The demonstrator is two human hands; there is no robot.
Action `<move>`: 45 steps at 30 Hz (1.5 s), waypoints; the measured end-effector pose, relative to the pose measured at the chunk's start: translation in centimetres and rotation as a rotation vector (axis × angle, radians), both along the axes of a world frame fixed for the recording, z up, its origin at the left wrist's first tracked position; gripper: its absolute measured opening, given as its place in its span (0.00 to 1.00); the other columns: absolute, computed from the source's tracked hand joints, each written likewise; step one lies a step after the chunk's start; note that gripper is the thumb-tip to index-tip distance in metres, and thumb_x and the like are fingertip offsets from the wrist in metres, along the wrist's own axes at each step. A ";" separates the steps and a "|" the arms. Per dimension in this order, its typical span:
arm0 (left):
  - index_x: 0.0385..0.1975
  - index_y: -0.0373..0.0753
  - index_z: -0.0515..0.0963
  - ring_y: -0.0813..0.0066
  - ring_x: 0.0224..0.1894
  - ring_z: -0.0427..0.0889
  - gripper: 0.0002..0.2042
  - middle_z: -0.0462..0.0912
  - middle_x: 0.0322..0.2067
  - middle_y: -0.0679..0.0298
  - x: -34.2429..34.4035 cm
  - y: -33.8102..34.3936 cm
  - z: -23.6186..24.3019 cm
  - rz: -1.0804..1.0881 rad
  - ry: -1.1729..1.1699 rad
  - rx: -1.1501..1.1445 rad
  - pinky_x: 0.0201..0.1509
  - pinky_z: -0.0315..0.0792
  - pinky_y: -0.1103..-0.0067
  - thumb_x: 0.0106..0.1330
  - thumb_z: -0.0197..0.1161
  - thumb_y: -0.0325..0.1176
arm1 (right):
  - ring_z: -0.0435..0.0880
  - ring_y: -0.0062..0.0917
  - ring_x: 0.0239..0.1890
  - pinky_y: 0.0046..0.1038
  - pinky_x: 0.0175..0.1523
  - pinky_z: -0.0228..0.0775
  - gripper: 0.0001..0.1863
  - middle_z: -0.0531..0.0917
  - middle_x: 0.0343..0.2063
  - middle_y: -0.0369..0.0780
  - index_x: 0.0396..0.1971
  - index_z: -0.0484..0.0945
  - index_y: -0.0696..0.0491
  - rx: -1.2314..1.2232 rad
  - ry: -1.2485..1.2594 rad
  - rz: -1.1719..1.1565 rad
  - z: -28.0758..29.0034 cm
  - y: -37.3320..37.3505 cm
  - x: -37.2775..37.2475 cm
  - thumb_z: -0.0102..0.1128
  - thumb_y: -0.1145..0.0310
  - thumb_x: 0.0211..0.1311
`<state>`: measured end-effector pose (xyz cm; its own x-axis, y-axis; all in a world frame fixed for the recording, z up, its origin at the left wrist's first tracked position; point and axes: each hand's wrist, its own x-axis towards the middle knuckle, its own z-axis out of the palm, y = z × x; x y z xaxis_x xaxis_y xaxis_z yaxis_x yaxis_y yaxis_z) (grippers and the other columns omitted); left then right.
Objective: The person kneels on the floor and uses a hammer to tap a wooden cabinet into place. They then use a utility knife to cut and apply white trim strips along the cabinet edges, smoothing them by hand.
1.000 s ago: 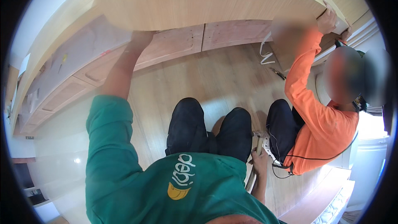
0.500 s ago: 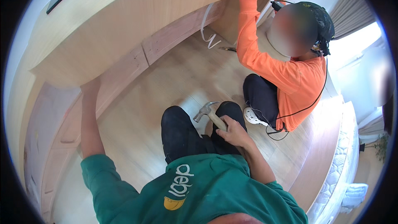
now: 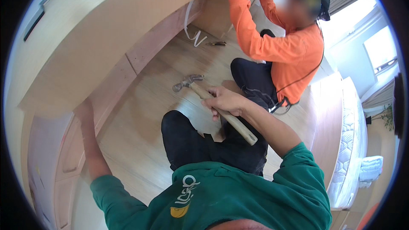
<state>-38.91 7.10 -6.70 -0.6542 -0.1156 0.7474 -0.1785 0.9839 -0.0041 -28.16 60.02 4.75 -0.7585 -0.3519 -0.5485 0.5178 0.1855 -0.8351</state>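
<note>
A claw hammer (image 3: 238,128) with a pale wooden handle and a metal head is gripped around the upper handle by my right hand (image 3: 226,101). Its head points to the upper left, above the floor beyond my knees. My left arm reaches under a large light-wood panel (image 3: 98,47). Only the back of my left hand (image 3: 84,110) shows there; the panel hides its fingers. Across from me, a person in an orange top (image 3: 294,51) sits on the floor with both hands up at the panel's far end.
A white strip (image 3: 187,25) hangs down to the wood floor, with a dark hand tool (image 3: 216,43) beside it. Pinkish wooden boards (image 3: 115,81) stand below the panel. A dark flat object (image 3: 34,25) lies on top. To the right is a white mattress (image 3: 347,145).
My right hand has lifted the hammer up and away from my lap, so its full handle shows. My left hand stays under the panel. The other person appears farther left and higher.
</note>
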 end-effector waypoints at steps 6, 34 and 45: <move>0.48 0.37 0.82 0.56 0.47 0.83 0.15 0.85 0.45 0.54 0.3 1.3 1.5 -0.055 -0.042 -0.017 0.51 0.74 0.64 0.71 0.56 0.39 | 0.74 0.17 0.21 0.29 0.29 0.81 0.10 0.71 0.21 0.34 0.37 0.70 0.57 -0.187 -0.087 -0.116 -3.2 3.1 -2.8 0.60 0.69 0.63; 0.63 0.45 0.69 0.53 0.65 0.68 0.27 0.70 0.64 0.58 -20.0 24.3 3.5 0.253 -0.389 -0.066 0.63 0.65 0.58 0.72 0.48 0.55 | 0.80 0.27 0.20 0.32 0.23 0.71 0.12 0.81 0.23 0.44 0.29 0.78 0.65 0.264 0.272 0.443 -28.8 13.3 -40.4 0.66 0.72 0.45; 0.57 0.45 0.76 0.57 0.57 0.77 0.25 0.77 0.57 0.57 -21.8 22.0 6.8 0.184 -0.745 0.345 0.64 0.66 0.69 0.70 0.53 0.55 | 0.81 0.25 0.21 0.32 0.22 0.74 0.14 0.81 0.26 0.42 0.36 0.75 0.60 -0.043 -0.016 0.131 -41.6 13.2 -46.4 0.68 0.70 0.52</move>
<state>-60.74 29.10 0.10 -0.9110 -0.4113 0.0311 -0.4058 0.9071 0.1116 -74.59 73.23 -36.88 -0.6958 -0.4708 -0.5424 0.5045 0.2172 -0.8357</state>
